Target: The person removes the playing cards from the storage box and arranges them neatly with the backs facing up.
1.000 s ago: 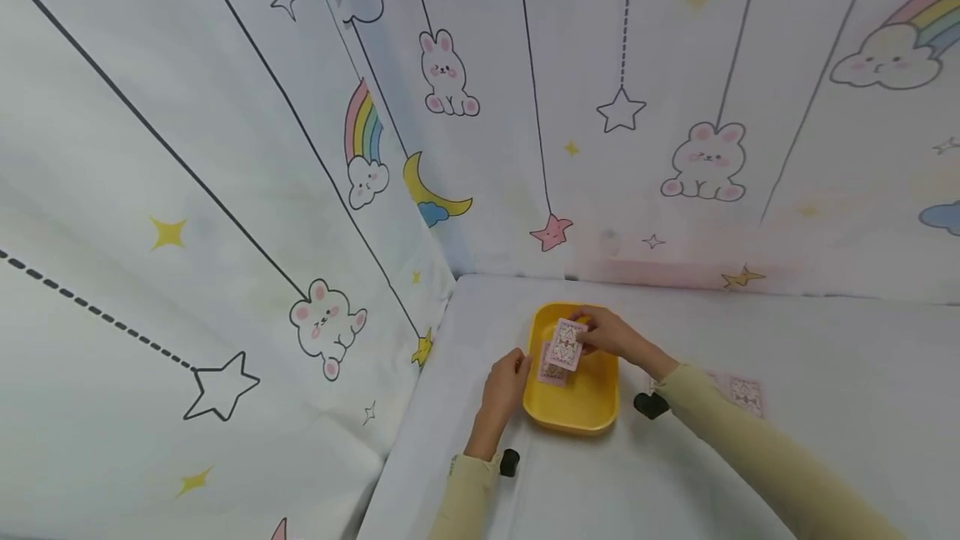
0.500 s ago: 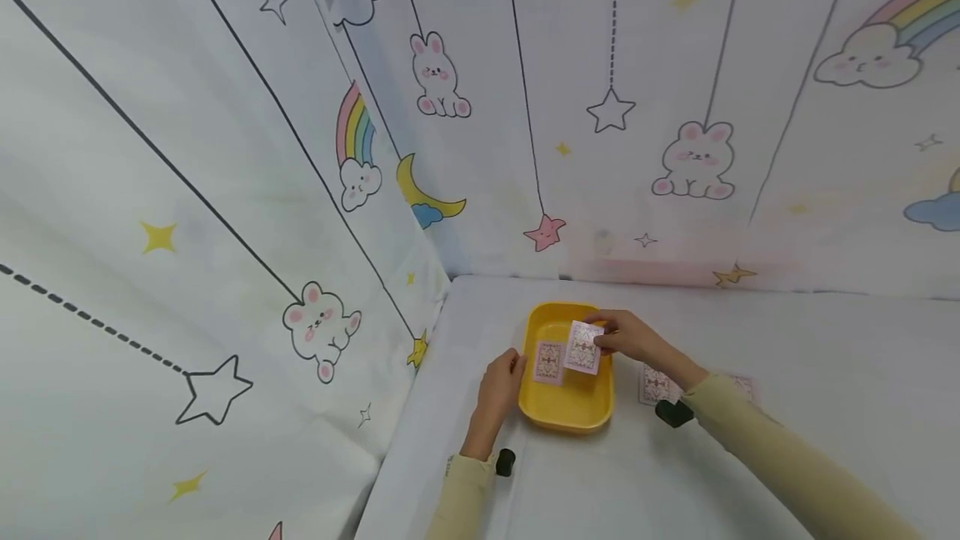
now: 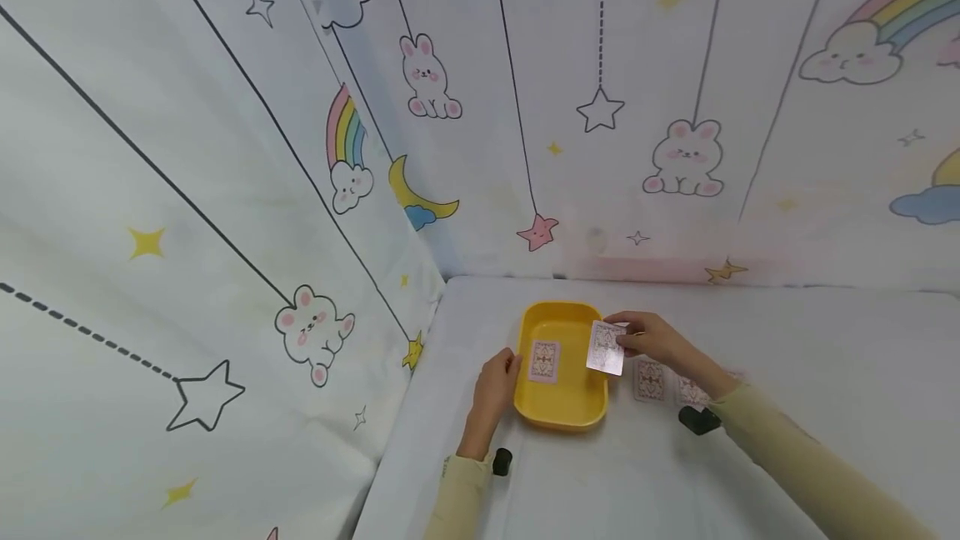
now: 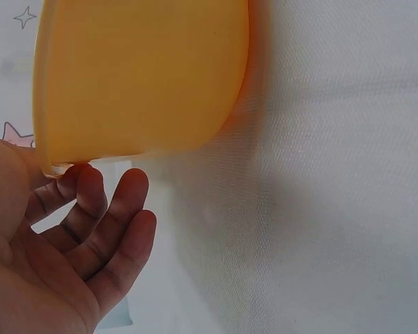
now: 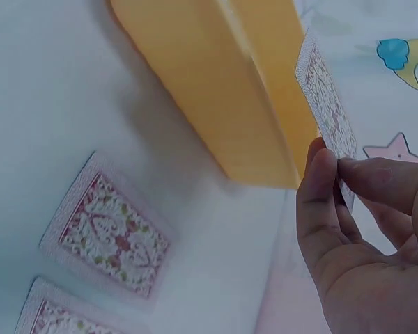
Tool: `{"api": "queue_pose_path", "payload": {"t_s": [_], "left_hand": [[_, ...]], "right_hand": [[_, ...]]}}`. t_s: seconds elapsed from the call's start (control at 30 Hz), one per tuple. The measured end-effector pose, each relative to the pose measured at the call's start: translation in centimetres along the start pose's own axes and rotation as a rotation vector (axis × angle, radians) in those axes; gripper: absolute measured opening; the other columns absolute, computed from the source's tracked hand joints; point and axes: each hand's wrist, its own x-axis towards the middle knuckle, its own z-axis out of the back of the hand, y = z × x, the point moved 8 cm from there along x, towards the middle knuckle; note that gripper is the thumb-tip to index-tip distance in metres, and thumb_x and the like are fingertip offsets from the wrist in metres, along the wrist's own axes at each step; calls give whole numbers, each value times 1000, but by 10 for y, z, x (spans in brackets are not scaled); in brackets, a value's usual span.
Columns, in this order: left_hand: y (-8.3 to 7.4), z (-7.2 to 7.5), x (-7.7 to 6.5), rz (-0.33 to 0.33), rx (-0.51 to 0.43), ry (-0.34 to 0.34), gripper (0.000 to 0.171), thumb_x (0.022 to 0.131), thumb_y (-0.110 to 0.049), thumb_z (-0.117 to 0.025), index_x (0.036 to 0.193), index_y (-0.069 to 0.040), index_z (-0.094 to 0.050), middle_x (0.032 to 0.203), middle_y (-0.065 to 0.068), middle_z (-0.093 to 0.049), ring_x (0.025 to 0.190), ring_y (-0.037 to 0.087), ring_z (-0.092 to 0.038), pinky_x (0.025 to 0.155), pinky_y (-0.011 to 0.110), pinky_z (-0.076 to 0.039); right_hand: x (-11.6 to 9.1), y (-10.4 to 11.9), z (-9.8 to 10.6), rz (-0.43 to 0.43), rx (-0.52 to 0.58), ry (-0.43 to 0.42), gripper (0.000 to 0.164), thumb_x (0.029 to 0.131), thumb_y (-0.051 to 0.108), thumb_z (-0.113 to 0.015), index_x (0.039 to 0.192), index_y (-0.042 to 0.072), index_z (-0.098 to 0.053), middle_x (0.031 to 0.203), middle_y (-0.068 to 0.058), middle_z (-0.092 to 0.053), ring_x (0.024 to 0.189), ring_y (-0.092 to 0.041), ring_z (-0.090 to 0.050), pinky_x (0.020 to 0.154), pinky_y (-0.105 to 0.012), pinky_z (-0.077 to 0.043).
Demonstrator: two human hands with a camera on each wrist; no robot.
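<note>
My right hand (image 3: 654, 338) pinches a playing card (image 3: 606, 348) between thumb and fingers, its patterned pink-and-white back showing. The card hangs over the right rim of a yellow plastic tray (image 3: 562, 413). In the right wrist view the held card (image 5: 327, 97) stands nearly edge-on beside the tray's wall (image 5: 188, 76). My left hand (image 3: 493, 386) pinches the tray's left rim; in the left wrist view its fingertips (image 4: 90, 177) curl at the rim's underside. Another playing card (image 3: 543, 362) lies back up inside the tray, on the left.
Just right of the tray a playing card (image 3: 649, 380) lies back up on the white tabletop (image 3: 600, 482). Beside it is another card (image 3: 692, 392), partly behind my right wrist, with a further one mostly hidden by the arm. Cartoon-printed curtains (image 3: 480, 132) bound the table's back and left.
My right hand has carried the held card rightward, from over the tray's lying card to the right rim, uncovering that card. My left hand keeps its place on the rim.
</note>
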Motion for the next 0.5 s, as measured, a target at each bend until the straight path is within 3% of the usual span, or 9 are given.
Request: {"api": "queue_pose_path", "payload": {"t_s": [0.17, 0.5], "left_hand": [[2, -1, 1, 15, -9, 6, 25, 105, -35, -51, 92, -15, -56, 74, -2, -51, 62, 11, -48, 54, 24, -38], [-1, 0, -1, -2, -8, -7, 25, 105, -32, -52, 90, -13, -56, 72, -1, -49, 61, 11, -46, 53, 24, -37]], "right_hand": [[-11, -6, 14, 18, -10, -15, 44, 101, 13, -59, 143, 6, -52, 124, -22, -62, 94, -22, -67, 89, -48, -57], [-34, -17, 34, 4, -35, -46, 41, 101, 11, -59, 141, 2, -51, 111, -17, -64, 92, -22, -67, 88, -47, -57]]}}
